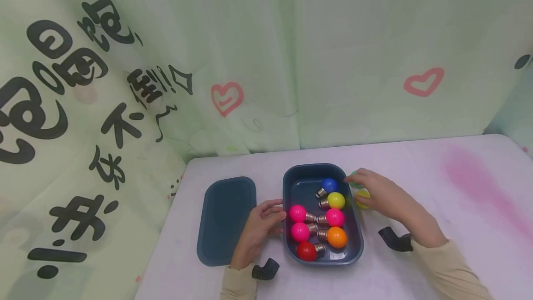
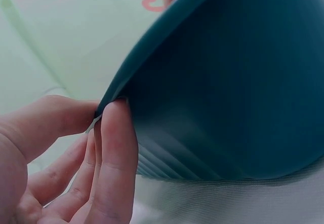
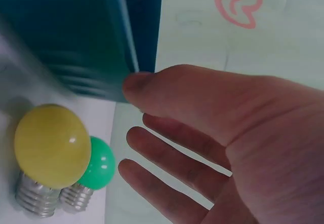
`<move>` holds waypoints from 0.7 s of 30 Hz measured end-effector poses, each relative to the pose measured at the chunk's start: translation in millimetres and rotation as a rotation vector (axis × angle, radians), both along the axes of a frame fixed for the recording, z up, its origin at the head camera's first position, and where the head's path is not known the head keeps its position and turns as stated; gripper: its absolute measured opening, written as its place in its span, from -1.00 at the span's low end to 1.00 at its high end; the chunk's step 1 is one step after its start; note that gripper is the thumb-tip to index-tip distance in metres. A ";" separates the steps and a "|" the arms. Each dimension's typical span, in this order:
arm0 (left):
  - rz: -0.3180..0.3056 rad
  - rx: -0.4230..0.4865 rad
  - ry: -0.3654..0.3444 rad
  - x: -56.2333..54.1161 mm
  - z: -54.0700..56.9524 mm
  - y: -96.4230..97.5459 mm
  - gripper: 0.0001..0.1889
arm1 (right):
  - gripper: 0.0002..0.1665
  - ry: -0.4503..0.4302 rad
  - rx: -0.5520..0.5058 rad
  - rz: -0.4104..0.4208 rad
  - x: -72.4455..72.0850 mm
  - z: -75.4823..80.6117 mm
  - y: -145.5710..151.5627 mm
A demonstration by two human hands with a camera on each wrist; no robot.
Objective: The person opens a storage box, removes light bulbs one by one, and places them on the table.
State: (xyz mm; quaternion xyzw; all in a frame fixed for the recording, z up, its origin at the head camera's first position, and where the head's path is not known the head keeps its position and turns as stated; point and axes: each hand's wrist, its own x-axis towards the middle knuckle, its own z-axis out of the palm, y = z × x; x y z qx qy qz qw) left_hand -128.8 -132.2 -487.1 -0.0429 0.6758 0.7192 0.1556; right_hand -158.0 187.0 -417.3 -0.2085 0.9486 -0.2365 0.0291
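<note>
A dark blue plastic box (image 1: 324, 168) stands on the table and holds several coloured light bulbs: blue (image 1: 330, 184), yellow (image 1: 336, 200), orange (image 1: 337, 237), red (image 1: 306, 251) and several pink (image 1: 297, 213). At its left wall, my left hand (image 1: 260, 223) pinches the rim between thumb and finger, which shows close up in the left wrist view. My right hand (image 1: 381, 193) is at the far right corner; its thumb (image 3: 172, 84) touches the rim while the other fingers stretch out loosely. Under it lie a yellow bulb (image 3: 53, 145) and a green bulb (image 3: 98, 163), partly hidden in the head view.
A flat dark rounded lid or tray (image 1: 225, 226) lies left of the box, behind my left forearm. The white table (image 1: 416, 170) has a pink patch at right. A printed curtain (image 1: 354, 50) hangs along the back and left side.
</note>
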 end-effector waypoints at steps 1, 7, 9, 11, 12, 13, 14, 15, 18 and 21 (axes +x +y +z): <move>0.000 0.000 0.000 0.2 0.1 -0.1 -0.51 | -0.51 -0.003 -0.005 -0.002 0.5 1.4 -2.4; 0.001 0.001 0.002 0.7 0.7 -0.5 -0.51 | -0.48 -0.009 -0.019 0.002 4.0 7.2 -13.6; 0.000 0.002 0.003 0.7 0.9 -0.5 -0.51 | -0.48 0.000 -0.021 0.020 3.9 7.5 -16.6; -0.001 0.002 0.000 0.9 1.1 -0.5 -0.51 | -0.49 0.011 -0.022 0.040 3.5 7.7 -19.9; -0.002 0.003 -0.001 0.9 1.3 -0.5 -0.51 | -0.49 0.019 -0.022 0.050 3.2 7.8 -21.6; -0.003 0.005 -0.001 0.9 1.3 -0.5 -0.51 | -0.50 0.027 -0.020 0.060 2.9 7.9 -23.4; -0.003 0.004 -0.002 0.9 1.3 -0.4 -0.51 | -0.51 0.034 -0.016 0.068 2.6 7.8 -25.0; -0.003 0.004 -0.002 0.8 1.3 -0.4 -0.51 | -0.51 0.037 -0.015 0.075 2.7 8.0 -27.0; -0.001 0.004 -0.003 0.7 1.0 -0.4 -0.50 | -0.53 0.041 -0.019 0.093 2.9 8.5 -32.8; -0.002 0.009 -0.002 0.5 0.2 -0.4 -0.50 | -0.53 0.030 -0.023 0.106 2.7 8.0 -39.1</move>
